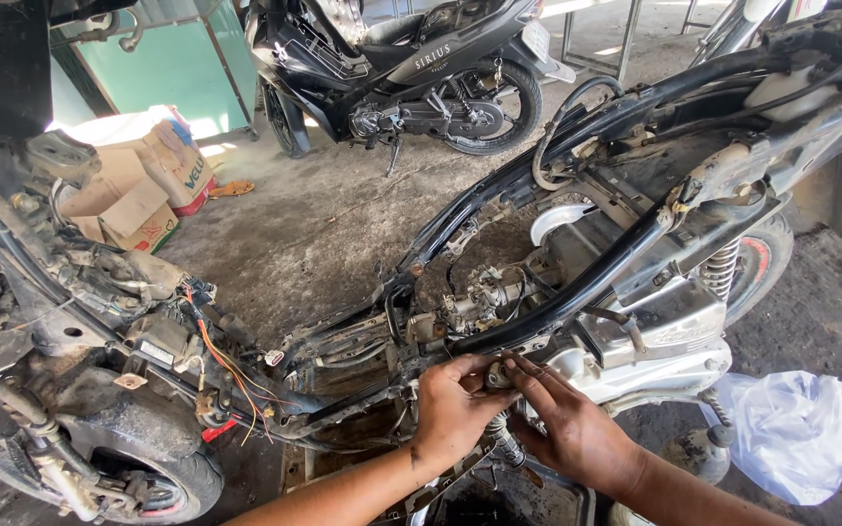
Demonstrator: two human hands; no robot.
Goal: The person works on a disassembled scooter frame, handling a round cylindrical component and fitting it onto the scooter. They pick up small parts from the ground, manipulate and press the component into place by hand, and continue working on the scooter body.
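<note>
Left hand [452, 409], right hand [569, 425] under frame tube [577, 287], plastic bag [799, 433] beside

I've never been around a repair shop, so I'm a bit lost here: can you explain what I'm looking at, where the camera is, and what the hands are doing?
The camera sits on a person's head and looks down at their own two bare hands. In front of them stands a stripped motorbike: its covers are off, so you see the black frame tubes, the engine and loose orange wires. The left hand and the right hand meet low at the middle of the bike, pinching a small part by the engine; what it is exactly is too small to tell. A white plastic bag lies on the concrete floor at the right. Behind are cardboard boxes and a complete black motorbike.
</note>
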